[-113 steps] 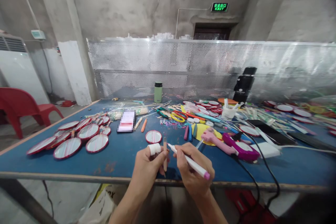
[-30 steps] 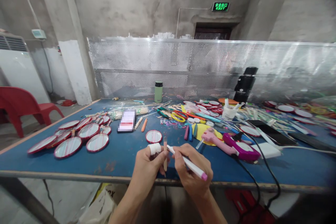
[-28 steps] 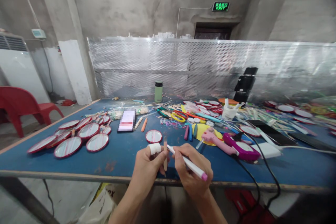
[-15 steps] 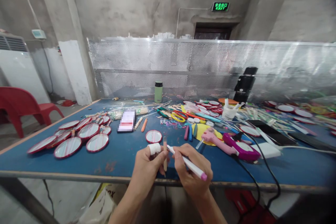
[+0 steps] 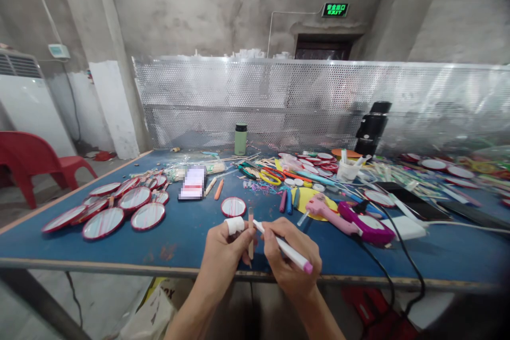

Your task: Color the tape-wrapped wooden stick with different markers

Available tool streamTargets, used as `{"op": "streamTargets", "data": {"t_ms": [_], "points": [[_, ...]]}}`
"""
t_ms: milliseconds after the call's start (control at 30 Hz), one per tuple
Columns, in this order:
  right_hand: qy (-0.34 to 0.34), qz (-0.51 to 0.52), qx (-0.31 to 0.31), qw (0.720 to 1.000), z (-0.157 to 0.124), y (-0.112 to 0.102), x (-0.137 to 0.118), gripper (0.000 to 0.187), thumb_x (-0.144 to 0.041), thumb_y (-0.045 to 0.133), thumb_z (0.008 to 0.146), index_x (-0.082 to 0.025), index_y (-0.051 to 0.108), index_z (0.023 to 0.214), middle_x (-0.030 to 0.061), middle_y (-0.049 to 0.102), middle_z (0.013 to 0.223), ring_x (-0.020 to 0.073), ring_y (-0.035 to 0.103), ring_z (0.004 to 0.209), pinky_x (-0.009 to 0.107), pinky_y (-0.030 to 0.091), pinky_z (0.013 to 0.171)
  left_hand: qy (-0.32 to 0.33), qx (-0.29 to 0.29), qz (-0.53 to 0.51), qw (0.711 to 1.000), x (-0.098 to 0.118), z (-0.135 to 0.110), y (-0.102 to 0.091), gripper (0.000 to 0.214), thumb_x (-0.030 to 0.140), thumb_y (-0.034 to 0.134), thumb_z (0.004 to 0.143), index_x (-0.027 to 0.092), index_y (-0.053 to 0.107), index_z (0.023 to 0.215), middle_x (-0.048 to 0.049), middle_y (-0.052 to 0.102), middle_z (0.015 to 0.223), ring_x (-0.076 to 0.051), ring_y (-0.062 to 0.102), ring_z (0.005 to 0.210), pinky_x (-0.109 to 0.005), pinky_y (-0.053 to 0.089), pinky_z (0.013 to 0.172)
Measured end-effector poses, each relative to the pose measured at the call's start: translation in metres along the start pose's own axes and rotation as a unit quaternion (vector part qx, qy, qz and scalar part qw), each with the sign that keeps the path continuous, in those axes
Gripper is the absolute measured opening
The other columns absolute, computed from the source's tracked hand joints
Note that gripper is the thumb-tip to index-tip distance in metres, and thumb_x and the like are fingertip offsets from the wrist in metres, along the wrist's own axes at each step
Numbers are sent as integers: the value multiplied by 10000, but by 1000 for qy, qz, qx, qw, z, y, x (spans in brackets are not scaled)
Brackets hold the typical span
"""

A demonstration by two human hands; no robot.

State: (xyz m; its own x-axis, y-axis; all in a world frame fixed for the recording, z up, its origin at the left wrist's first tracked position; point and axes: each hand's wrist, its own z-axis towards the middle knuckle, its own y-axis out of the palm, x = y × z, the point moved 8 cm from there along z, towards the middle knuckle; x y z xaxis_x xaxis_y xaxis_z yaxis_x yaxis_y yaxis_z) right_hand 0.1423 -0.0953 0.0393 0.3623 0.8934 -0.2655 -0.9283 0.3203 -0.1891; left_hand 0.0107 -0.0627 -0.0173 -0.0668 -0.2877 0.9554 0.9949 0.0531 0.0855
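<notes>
My left hand [image 5: 225,249] is closed on a wooden craft stick [image 5: 251,239], held upright between thumb and fingers. White tape or bandage [image 5: 234,225] is wrapped round one of its fingers. My right hand [image 5: 292,257] grips a white marker pen [image 5: 292,254] with a pink end, its tip close to the stick; I cannot tell if it touches. Just beyond my hands lies a round red-rimmed disc [image 5: 234,206] with a pale, streaked face.
Several similar discs [image 5: 103,222] are heaped at the left near a phone [image 5: 192,183]. A pink glue gun [image 5: 332,216] rests on the right, its dark cable crossing the table edge. Scissors [image 5: 272,176], a cup of pens [image 5: 348,171] and a green bottle [image 5: 240,139] stand or lie farther back.
Almost nothing differs. The marker pen's pink end has shifted very slightly to the left; both hands keep the same hold.
</notes>
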Motion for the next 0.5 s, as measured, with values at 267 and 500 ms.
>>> {"op": "streamTargets", "data": {"t_ms": [267, 500], "points": [[9, -17, 20, 1000, -1, -4, 1, 125, -71, 559, 829, -166, 640, 837, 1, 636, 642, 108, 595, 554, 225, 470, 536, -11, 4, 3, 1000, -3, 1, -1, 229, 326, 655, 801, 115, 646, 714, 5, 567, 519, -96, 479, 427, -204, 367, 455], [5, -7, 8, 1000, 0, -1, 0, 129, -67, 563, 821, -168, 640, 842, 4, 647, 657, 116, 611, 574, 231, 478, 552, -13, 10, -6, 1000, -1, 0, -2, 242, 352, 686, 776, 117, 676, 717, 13, 561, 506, -94, 469, 428, -195, 366, 444]]}}
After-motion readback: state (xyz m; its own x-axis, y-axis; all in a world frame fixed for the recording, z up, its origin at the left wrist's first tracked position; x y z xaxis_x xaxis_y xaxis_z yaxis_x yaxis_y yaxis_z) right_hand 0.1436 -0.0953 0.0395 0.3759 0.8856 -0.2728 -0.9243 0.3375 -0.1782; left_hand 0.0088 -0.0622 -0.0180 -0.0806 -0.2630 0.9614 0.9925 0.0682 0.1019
